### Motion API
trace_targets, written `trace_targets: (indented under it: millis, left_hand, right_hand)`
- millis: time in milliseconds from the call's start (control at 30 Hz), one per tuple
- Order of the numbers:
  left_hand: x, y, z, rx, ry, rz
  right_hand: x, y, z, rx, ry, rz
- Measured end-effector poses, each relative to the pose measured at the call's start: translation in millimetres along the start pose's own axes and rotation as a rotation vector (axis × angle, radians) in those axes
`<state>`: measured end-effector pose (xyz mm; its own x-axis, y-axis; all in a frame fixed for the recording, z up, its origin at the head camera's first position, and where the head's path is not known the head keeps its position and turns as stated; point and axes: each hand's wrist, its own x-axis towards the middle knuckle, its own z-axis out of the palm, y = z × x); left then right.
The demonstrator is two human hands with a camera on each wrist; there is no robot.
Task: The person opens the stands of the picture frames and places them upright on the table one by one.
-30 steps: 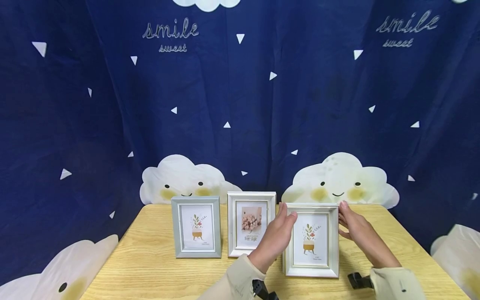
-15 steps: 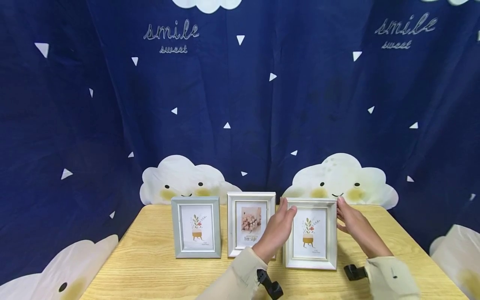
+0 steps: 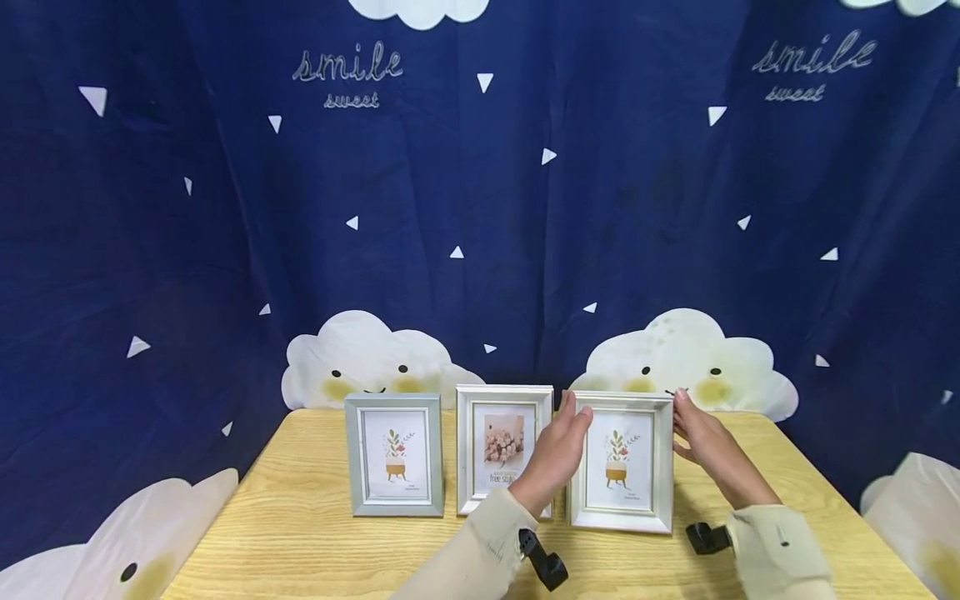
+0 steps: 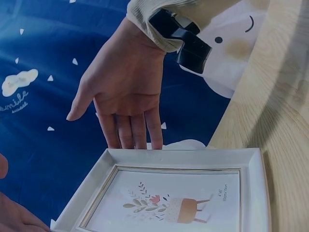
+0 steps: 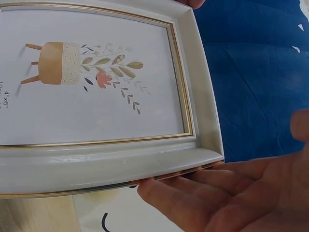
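A white picture frame [image 3: 630, 527] with a thin gold inner line and a potted-plant print is upright at the right of the row. My left hand [image 3: 553, 457] touches its left side; the thumb overlaps the front in the head view but stands off it in the left wrist view. On the opposite side, my right hand [image 3: 714, 450] presses straight fingertips [image 5: 164, 193] against the edge, thumb apart. Left of it stand another white frame [image 3: 467, 450] with a flower photo, partly covered by my left hand, and a grey-green frame [image 3: 356, 454] with a plant print.
All three frames are on a light wooden table [image 3: 300, 550]. Behind hangs a dark blue curtain [image 3: 420, 192] with white triangles and smiling clouds. A black device [image 3: 543, 562] is worn at the left wrist, another black device [image 3: 707, 538] at the right.
The right-hand white frame has moved back, away from me, nearer in line with the other two. Both hands have moved back with it; the other frames stay where they were.
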<state>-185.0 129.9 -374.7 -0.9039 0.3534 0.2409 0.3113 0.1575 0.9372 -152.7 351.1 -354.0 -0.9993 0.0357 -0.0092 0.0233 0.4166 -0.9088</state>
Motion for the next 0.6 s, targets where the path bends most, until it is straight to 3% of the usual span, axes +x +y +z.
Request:
trace_targets:
  millis: [300, 600]
  left_hand:
    - [-1.5, -4.1, -2.8, 0.034, -0.011, 0.036]
    - [-20.6, 8.2, -22.9, 0.144, -0.059, 0.140]
  right_hand:
    - [-0.6, 1.1, -2.0, -0.009, -0.009, -0.006]
    - [-22.5, -5.5, -4.1, -0.257, 0.114, 0.006]
